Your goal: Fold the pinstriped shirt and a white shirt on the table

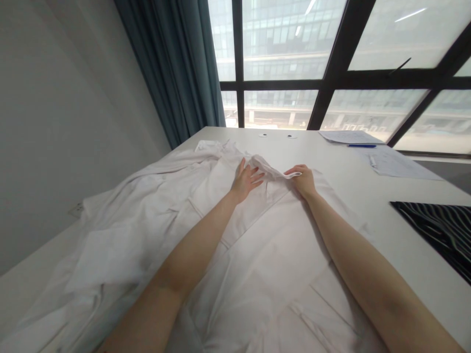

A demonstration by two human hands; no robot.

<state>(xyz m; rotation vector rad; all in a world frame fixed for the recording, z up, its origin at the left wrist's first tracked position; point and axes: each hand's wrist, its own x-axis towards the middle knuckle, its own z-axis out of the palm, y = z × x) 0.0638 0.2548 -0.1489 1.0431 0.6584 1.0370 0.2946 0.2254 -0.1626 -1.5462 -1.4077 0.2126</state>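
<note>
A white garment (pixel 257 245), like a lab coat, lies spread over the white table (pixel 386 196). My left hand (pixel 246 180) rests flat on it near the collar, fingers spread. My right hand (pixel 302 179) is closed in a pinch on the collar edge (pixel 274 169), lifting a strip of the fabric slightly off the table. Both forearms stretch out over the garment from the near edge.
A black striped cloth (pixel 437 230) lies at the right. Papers (pixel 397 162) and a blue pen (pixel 361 145) sit at the far right of the table, two small round discs (pixel 275 135) at the far edge. Behind stand a window and a blue curtain (pixel 176 68).
</note>
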